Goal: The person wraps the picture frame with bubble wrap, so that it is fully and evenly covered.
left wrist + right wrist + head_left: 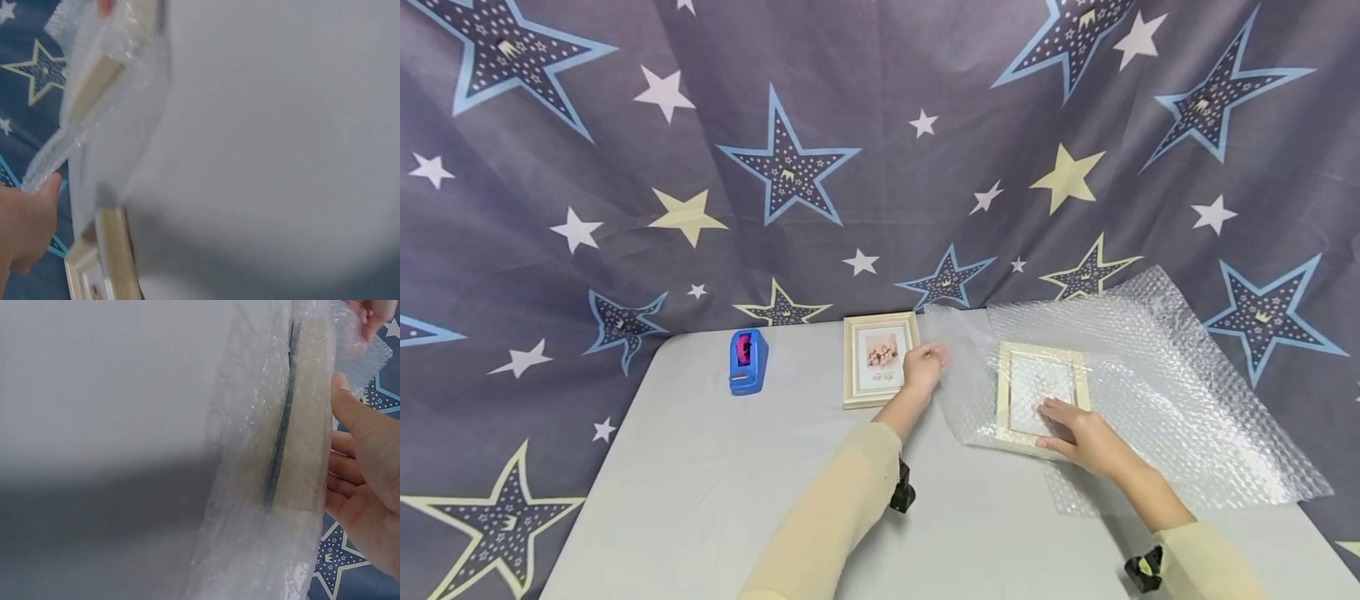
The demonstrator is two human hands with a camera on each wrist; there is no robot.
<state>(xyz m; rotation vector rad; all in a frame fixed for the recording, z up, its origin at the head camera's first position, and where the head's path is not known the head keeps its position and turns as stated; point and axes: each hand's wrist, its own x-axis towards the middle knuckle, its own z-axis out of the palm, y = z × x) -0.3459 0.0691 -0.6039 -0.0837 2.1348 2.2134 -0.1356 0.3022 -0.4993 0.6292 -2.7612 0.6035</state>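
My left hand (923,368) pinches the left edge of a clear sheet of bubble wrap (1157,400), beside an unwrapped cream picture frame (850,358) holding a floral print. In the left wrist view, the wrap's end rises to the thumb and fingers of this hand (28,222). A second cream picture frame (1003,392) lies on the wrap's left part, with a layer of it over the frame. My right hand (1086,437) rests on this covered frame near its lower right side, fingers extended. The right wrist view shows the frame's side (306,425) through the plastic.
A blue tape dispenser (748,362) with a pink roll stands at the table's back left. The white table (715,492) ends at a dark, star-patterned cloth (880,167) hanging behind it. Loose bubble wrap reaches the right table edge.
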